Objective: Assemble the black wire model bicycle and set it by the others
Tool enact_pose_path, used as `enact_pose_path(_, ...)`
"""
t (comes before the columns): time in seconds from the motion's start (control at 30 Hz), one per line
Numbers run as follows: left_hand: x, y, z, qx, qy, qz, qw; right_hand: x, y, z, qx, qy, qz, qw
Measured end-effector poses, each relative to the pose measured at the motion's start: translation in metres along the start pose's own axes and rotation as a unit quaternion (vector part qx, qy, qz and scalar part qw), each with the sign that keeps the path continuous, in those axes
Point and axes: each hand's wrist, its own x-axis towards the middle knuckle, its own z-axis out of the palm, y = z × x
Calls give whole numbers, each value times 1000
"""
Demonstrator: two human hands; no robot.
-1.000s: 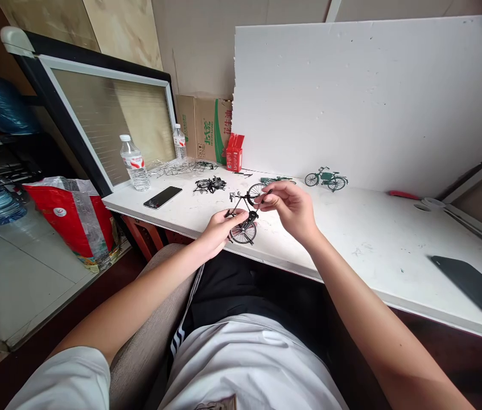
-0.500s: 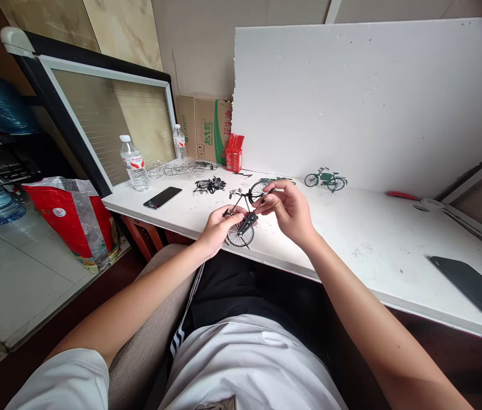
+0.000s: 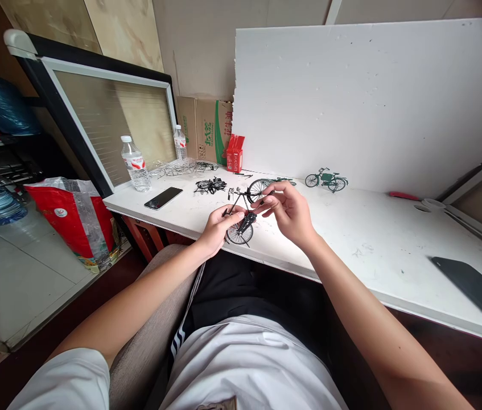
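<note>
A small black model bicycle (image 3: pixel 241 200) is held up over the front of the white table (image 3: pixel 334 250), tilted, with its spoked rear wheel (image 3: pixel 239 232) toward me and its front wheel (image 3: pixel 251 185) farther off. My left hand (image 3: pixel 218 228) grips its frame, thumb on top near the crank. My right hand (image 3: pixel 289 213) is pinched at the right edge of the front wheel, where the fingers partly cover the rim. Something small and dark shows at its fingertips, too small to name. A finished-looking green model bicycle (image 3: pixel 326 180) stands at the back.
Black model parts (image 3: pixel 210 185) lie left of the bicycle, with thin part frames (image 3: pixel 181 168) behind. A phone (image 3: pixel 164 198), a water bottle (image 3: pixel 135 165), a red box (image 3: pixel 235 154) and a carton (image 3: pixel 206 131) are on the left. A dark flat case (image 3: pixel 475 290) lies at right.
Both hands keep almost the same place on the model bicycle. The bicycle's front wheel has turned or shifted slightly to the left; the view moves a little.
</note>
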Motion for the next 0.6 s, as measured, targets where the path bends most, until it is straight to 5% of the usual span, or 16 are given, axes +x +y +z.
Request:
enact_pose_path(0.2, 2, -1, -4, -7, -17, -23, 1000, -1, -2, 0, -37, 0, -14, 999)
enact_pose_path(0.6, 2, 0, -1, -35, 33, -38, 998, -3, 5, 0, -129, -26, -86, 988)
